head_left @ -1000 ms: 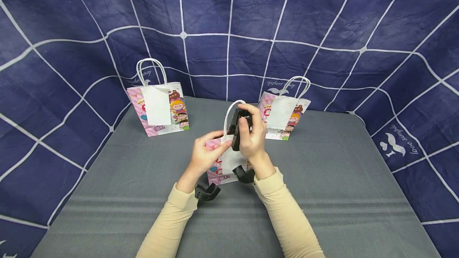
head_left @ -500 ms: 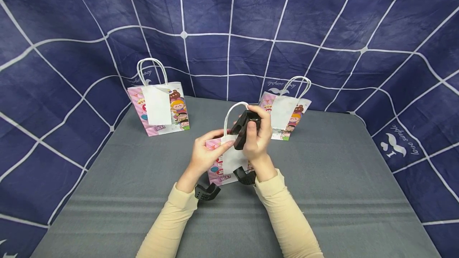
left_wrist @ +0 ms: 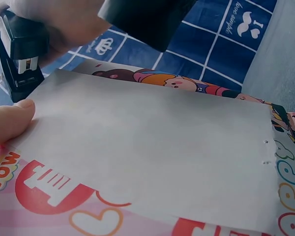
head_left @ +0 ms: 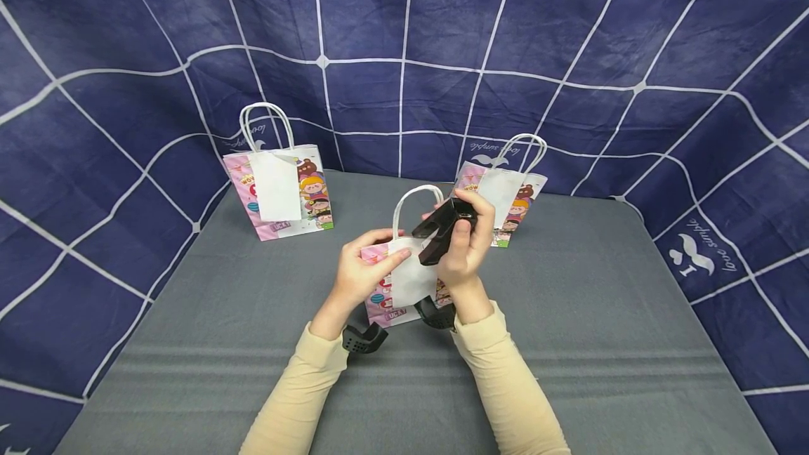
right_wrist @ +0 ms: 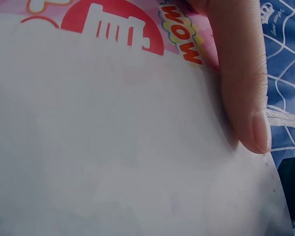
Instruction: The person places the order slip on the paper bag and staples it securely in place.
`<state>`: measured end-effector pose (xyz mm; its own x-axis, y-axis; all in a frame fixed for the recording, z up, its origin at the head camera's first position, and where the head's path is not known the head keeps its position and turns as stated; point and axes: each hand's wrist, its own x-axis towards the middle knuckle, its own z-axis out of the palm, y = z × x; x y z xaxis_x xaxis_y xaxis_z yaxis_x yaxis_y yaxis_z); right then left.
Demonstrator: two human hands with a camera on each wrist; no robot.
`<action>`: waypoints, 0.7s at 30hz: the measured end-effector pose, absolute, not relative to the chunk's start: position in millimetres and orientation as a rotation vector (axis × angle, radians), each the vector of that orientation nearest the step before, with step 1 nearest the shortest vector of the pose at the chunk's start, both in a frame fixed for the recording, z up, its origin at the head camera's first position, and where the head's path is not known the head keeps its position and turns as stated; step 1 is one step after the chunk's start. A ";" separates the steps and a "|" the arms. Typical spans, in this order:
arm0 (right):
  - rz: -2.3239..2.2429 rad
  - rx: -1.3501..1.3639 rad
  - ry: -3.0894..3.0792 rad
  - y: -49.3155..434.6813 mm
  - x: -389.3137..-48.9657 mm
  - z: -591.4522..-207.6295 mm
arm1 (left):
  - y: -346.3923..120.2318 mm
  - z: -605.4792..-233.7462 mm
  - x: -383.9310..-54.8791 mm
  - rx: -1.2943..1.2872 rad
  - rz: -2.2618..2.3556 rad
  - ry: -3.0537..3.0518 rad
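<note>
In the head view, a small pink paper bag (head_left: pixel 377 300) with cartoon prints stands upright at mid-table. A blank white paper (head_left: pixel 412 286) lies flat on its front, and a white handle (head_left: pixel 396 216) arches above. My left hand (head_left: pixel 359 274) pinches the bag's top edge, thumb on the paper and fingers hidden behind. My right hand (head_left: pixel 466 248) grips a black stapler (head_left: pixel 445 232) just right of the bag's top, its jaws apart. The stapler's metal mouth (left_wrist: pixel 27 65) shows in the left wrist view, near my left thumb (left_wrist: pixel 12 123). Small marks dot the paper's lower edge there.
Two similar bags, each with a white paper on the front, stand farther back: one bag (head_left: pixel 316 192) at left, one (head_left: pixel 524 199) behind my right hand. Grey cloth (head_left: pixel 600 328) covers the table. A blue white-lined curtain (head_left: pixel 366 27) rises around it.
My right hand has drawn the stapler to the right, away from the bag's top edge and handle. The stapler's jaws now show wider apart. My left hand keeps its place on the bag.
</note>
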<state>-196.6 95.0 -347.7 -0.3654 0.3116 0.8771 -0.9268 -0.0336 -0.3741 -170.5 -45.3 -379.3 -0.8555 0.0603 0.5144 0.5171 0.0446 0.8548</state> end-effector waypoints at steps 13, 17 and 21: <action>1.636 0.670 -1.124 101.4 -192.3 -351.3 | -44.6 -379.9 -171.9 -0.573 -1.911 -1.971; 1.645 0.627 -1.103 103.9 -191.2 -352.8 | -44.2 -380.0 -172.0 -0.573 -1.903 -1.966; 1.649 0.592 -1.087 107.4 -191.3 -353.4 | -44.1 -389.9 -177.6 -0.564 -1.907 -1.948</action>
